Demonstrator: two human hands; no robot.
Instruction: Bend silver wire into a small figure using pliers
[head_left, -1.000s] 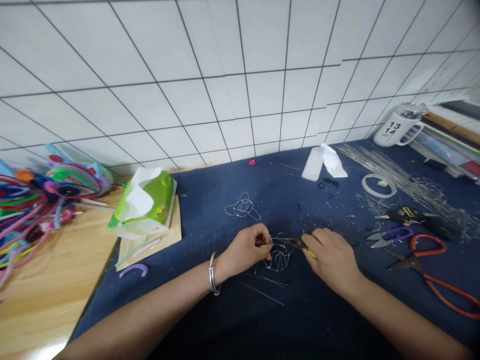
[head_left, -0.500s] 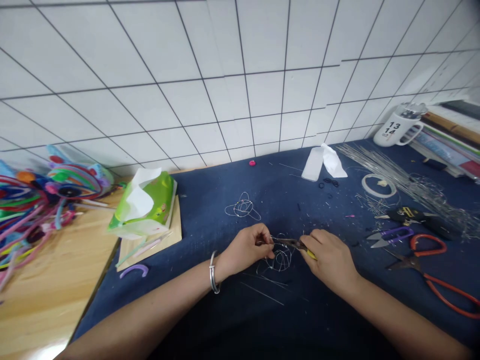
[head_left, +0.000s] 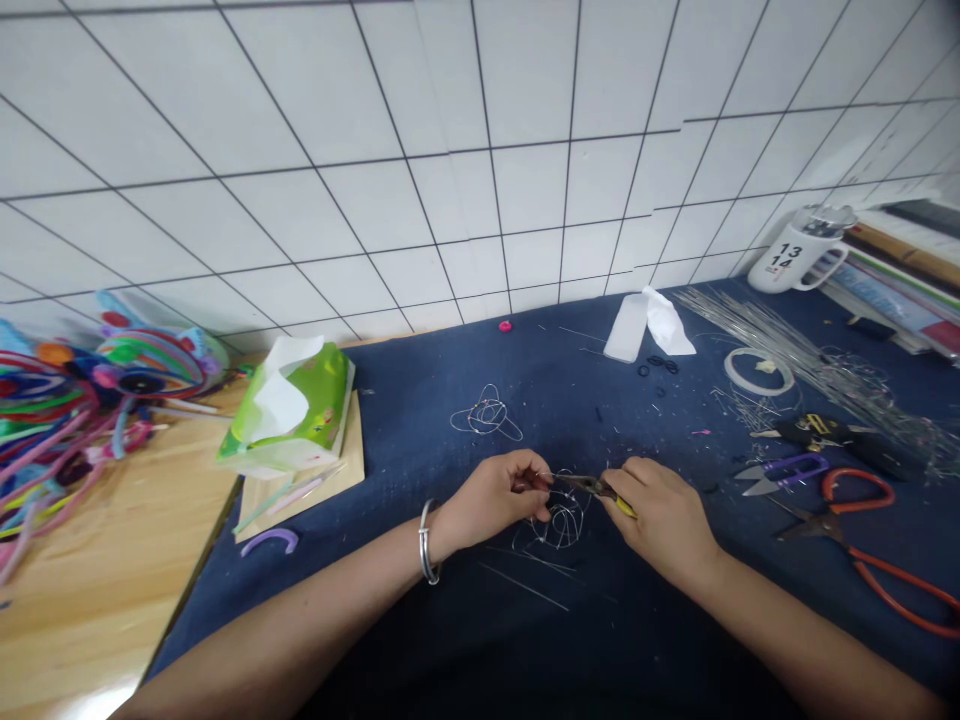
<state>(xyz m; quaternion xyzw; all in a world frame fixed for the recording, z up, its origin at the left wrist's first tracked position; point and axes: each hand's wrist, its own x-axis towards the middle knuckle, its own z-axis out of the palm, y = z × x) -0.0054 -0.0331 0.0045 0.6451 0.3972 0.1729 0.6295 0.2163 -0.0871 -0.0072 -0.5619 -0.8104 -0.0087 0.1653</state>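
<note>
Blue-covered desk (head_left: 420, 390) | red-handled scissors (head_left: 829, 525) at 3 o'clock of right hand (head_left: 664, 510) | right hand wrapped round yellow-handled pliers (head_left: 598, 487), tips toward 9 o'clock | left hand (head_left: 496, 500) pinching wirework (head_left: 564, 522), which sits at its 4 o'clock | loose wire loop (head_left: 487, 411) at left hand's 12 o'clock

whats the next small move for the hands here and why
Perhaps a slight twist of the yellow-handled pliers by the right hand, while the left hand stays put: the left hand appears to pinch the thin wire loops, and the pliers' nose points in right beside that pinch. Whether the nose grips wire is too small to tell.
</note>
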